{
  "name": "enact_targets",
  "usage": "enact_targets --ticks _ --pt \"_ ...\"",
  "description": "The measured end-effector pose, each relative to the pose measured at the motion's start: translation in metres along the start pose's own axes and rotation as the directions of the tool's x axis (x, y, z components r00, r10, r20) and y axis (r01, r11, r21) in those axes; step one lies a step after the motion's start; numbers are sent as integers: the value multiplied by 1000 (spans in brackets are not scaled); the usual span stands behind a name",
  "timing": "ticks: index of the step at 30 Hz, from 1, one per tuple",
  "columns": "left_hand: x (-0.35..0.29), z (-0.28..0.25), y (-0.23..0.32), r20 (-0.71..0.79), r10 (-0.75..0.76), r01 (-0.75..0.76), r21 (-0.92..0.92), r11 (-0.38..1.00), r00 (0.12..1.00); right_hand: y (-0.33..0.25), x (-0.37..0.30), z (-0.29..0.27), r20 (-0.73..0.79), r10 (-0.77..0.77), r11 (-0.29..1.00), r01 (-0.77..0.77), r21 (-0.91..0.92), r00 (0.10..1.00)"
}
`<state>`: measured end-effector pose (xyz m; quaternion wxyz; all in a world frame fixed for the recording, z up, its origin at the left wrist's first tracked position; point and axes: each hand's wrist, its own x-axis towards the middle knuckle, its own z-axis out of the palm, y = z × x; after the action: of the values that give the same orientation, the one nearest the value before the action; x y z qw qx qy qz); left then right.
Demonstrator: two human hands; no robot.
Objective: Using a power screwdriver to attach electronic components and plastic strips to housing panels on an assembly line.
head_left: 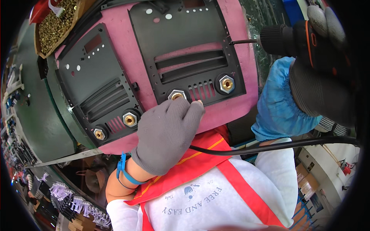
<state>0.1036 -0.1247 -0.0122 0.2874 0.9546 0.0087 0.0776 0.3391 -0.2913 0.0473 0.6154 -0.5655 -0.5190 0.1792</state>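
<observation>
My left hand, in a grey knit glove with one bare fingertip showing, is closed at the lower edge of a black plastic panel. It partly covers a brass socket with a hex nut; most of its fingertips are hidden. A second brass socket sits at the panel's lower right corner. Gripped in my right hand, also gloved, is a black and orange power screwdriver. Its long bit points left, and the tip meets the panel's right edge. Whether a screw is there, I cannot tell.
Another black panel with two brass sockets lies to the left on the same pink mat. A box of small brass-coloured parts stands at the far left. A black cable crosses before my body. White clips hang at lower left.
</observation>
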Motion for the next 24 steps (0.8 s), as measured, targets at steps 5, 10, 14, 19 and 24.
enact_targets --ticks 5,10,14,19,24 --pt "-2 -7 2 13 14 -13 -18 1000 1000 6 1 -2 23 18 1000 -19 18 1000" --pt "-10 -10 2 40 58 -58 -10 998 998 10 3 -2 37 31 999 -32 26 999" --pt "-13 -10 -5 91 89 -90 10 996 992 13 4 -2 49 28 999 -30 38 998" --pt "-10 -12 -7 81 96 -96 2 995 992 16 5 -2 52 29 998 -32 57 998" --pt "-11 -13 -7 94 55 -56 2 998 994 19 4 -2 58 33 996 -38 78 998"
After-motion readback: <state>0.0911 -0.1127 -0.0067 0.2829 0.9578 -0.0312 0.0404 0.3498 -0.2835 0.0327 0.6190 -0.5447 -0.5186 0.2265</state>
